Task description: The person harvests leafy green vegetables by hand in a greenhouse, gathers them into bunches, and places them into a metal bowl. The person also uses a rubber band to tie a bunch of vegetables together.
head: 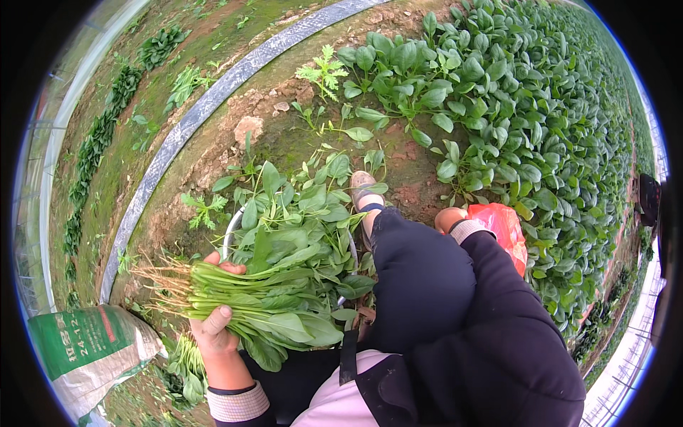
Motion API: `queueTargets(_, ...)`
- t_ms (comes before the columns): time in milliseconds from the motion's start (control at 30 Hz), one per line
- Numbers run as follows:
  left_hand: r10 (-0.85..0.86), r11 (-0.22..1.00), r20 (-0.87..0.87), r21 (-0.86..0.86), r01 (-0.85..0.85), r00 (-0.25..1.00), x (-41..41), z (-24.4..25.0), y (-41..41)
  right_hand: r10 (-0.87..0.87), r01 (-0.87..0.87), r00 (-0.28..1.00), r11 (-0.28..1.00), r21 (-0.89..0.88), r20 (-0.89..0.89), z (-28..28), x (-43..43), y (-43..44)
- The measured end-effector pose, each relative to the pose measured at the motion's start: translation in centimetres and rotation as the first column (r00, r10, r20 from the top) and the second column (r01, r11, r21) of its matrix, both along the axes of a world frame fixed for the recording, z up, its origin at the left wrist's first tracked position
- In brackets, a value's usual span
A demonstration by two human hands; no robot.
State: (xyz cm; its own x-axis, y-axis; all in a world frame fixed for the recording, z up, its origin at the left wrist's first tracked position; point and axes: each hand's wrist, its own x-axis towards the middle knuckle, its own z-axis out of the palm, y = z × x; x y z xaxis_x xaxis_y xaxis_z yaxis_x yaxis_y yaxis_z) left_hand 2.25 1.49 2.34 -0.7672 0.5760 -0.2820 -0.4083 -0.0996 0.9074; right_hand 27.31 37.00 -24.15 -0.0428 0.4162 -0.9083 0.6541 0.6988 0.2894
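Observation:
In my left hand [216, 325] is a thick bunch of spinach [261, 299], its pale roots pointing left and its leaves fanning out to the right. Thumb and fingers wrap around the stems just beyond the roots. Below the bunch, a round container with a pale rim [230, 229] is heaped with loose spinach leaves [315, 208]. My right hand [449, 219] is beside my knee, right against a red plastic bag [501, 229]. Its fingers are mostly hidden, so I cannot see whether it grips the bag.
Dense spinach plants [523, 107] fill the bed on the right. A flat grey hose [203, 112] curves along the soil. Cut spinach bunches lie in a row [101, 144] beyond it. A green and white woven sack [90, 352] stands at lower left. My shoe [364, 187] is beside the container.

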Motion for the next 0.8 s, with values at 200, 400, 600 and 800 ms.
queueTargets(200,-0.027,0.997,-0.044,-0.071,0.024,0.999,-0.5,-0.9,1.1,0.416,-0.333,0.859,0.896,0.293,-0.298,-2.0,-4.6,1.8)
queueTargets(400,0.027,0.991,-0.02,-0.131,-0.029,0.999,-0.4,-1.7,1.3,0.467,-0.457,0.879,0.765,0.454,0.098,-6.2,0.6,7.8)
queueTargets(600,0.062,0.966,-0.006,-0.251,-0.061,0.998,-0.3,-2.1,1.1,0.294,-0.234,0.954,0.861,0.452,-0.066,-7.1,1.5,8.3)
queueTargets(800,0.013,0.977,-0.015,-0.211,-0.016,1.0,-0.9,-2.0,1.6,-0.048,0.173,0.961,0.875,0.453,-0.272,-6.6,3.9,8.1)
